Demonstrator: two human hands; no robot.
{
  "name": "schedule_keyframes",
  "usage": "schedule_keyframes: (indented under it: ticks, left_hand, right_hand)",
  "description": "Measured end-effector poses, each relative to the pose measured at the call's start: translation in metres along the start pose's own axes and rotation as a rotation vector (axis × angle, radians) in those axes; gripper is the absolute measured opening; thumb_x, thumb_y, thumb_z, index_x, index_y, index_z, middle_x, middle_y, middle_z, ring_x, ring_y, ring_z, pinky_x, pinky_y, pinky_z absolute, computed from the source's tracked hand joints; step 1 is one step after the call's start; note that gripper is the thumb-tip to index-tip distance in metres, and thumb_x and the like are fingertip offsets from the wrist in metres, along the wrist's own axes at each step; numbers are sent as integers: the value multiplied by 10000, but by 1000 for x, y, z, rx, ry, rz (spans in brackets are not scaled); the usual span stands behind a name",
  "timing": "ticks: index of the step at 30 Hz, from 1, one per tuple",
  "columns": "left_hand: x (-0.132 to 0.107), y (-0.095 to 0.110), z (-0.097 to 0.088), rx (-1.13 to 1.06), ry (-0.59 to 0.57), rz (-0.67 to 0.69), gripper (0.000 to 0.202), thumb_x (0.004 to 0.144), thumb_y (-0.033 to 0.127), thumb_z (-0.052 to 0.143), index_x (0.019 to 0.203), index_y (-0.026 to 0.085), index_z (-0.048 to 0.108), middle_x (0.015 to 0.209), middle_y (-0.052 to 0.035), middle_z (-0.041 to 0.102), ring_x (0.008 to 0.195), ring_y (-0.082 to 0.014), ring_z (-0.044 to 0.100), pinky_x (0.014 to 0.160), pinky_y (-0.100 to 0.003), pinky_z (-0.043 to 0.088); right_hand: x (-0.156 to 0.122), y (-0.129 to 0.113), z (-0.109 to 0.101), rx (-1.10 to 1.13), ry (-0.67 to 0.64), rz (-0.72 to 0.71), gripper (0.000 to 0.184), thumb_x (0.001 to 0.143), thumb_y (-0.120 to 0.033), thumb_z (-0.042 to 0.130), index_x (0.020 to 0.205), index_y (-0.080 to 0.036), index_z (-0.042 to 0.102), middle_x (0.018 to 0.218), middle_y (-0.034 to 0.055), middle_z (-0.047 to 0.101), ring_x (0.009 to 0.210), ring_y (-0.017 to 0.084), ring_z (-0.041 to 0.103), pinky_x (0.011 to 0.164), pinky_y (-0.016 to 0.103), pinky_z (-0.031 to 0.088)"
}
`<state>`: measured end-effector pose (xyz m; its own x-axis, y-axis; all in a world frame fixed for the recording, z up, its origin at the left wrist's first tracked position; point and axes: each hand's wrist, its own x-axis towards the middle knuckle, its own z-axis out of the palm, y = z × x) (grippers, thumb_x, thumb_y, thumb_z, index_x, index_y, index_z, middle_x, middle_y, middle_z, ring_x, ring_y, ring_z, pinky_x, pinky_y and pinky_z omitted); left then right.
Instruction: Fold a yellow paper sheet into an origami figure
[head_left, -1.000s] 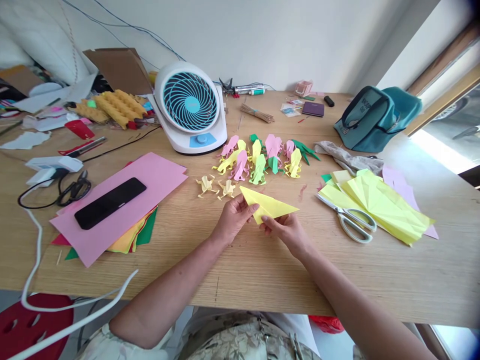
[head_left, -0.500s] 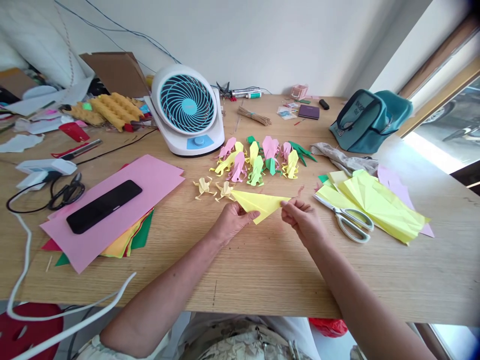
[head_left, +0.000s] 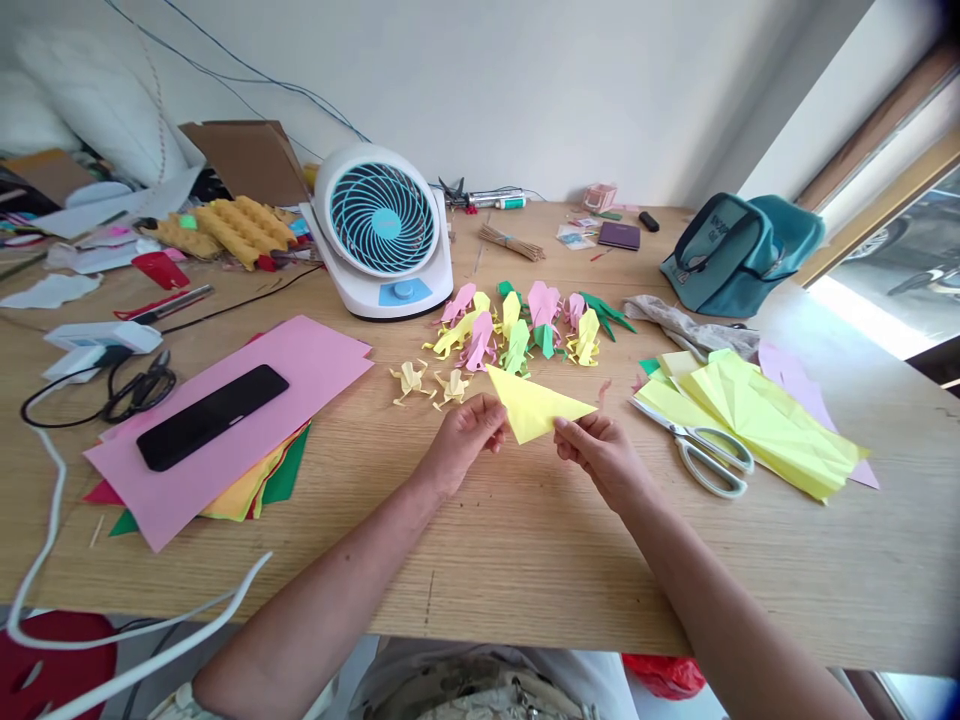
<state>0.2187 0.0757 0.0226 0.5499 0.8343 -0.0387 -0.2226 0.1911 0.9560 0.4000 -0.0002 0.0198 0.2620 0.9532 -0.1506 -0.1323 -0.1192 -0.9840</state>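
A folded sheet of yellow paper [head_left: 534, 405], triangular in outline, is held up above the table between my two hands. My left hand [head_left: 466, 440] pinches its left edge between thumb and fingers. On the other side, my right hand [head_left: 600, 450] grips the lower right edge, thumb on top. Just beyond the paper stand several folded paper figures [head_left: 516, 348] in pink, yellow and green. Two small cream paper figures [head_left: 409, 381] with thin legs sit to the left of them, close to my left hand.
White-handled scissors [head_left: 712, 460] lie right of my hands beside creased yellow paper [head_left: 772, 420]. At left, a black phone [head_left: 214, 415] rests on pink sheets [head_left: 322, 355]. A white fan [head_left: 382, 230] and a teal bag [head_left: 735, 250] stand farther back. A white cable [head_left: 52, 560] curves at lower left.
The yellow paper has been turned in my hands, its broad face now showing. My left hand has shifted its grip to the left edge, my right hand to the lower right edge.
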Motion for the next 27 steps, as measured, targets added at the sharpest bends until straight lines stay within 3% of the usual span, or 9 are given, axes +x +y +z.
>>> schedule_keyframes:
  ticks: [8, 13, 17, 23, 27]
  left_hand:
    - [0, 2, -2, 34, 58, 43, 362, 768, 481, 771, 842, 167, 607, 721, 29, 589, 628, -66, 515, 570, -182, 410]
    - [1, 1, 0, 68, 126, 185, 325, 763, 407, 787, 812, 176, 564, 749, 46, 556, 584, -50, 493, 535, -185, 398]
    - [2, 0, -1, 125, 89, 232, 258, 833, 400, 714, 861, 180, 582, 750, 35, 566, 592, -66, 491, 542, -199, 392]
    - [-1, -5, -3, 326, 158, 371, 190, 834, 274, 695, 896, 204, 530, 769, 46, 496, 673, -85, 482, 630, -202, 417]
    - [-9, 1, 1, 561, 189, 510, 64, 894, 216, 606, 903, 201, 545, 868, 11, 544, 711, -95, 527, 625, -207, 438]
  right_hand:
    - [-2, -5, 3, 30, -3, 17, 473, 604, -605, 845, 581, -182, 634, 559, 14, 616, 509, 99, 490, 517, 263, 361]
    - [-2, -4, 5, 56, 26, 0, 457, 595, -587, 858, 594, -179, 653, 587, 13, 623, 521, 96, 493, 529, 261, 375]
    - [-2, -4, 5, 72, 16, -18, 428, 619, -565, 854, 619, -173, 682, 623, 23, 642, 546, 98, 505, 548, 262, 391]
    - [-4, -6, 8, 135, 2, 19, 422, 587, -558, 878, 632, -173, 709, 643, 28, 668, 558, 95, 518, 543, 249, 424]
    - [-4, -4, 9, 293, -17, 87, 388, 600, -500, 898, 644, -179, 684, 701, 25, 712, 564, 82, 558, 549, 220, 459]
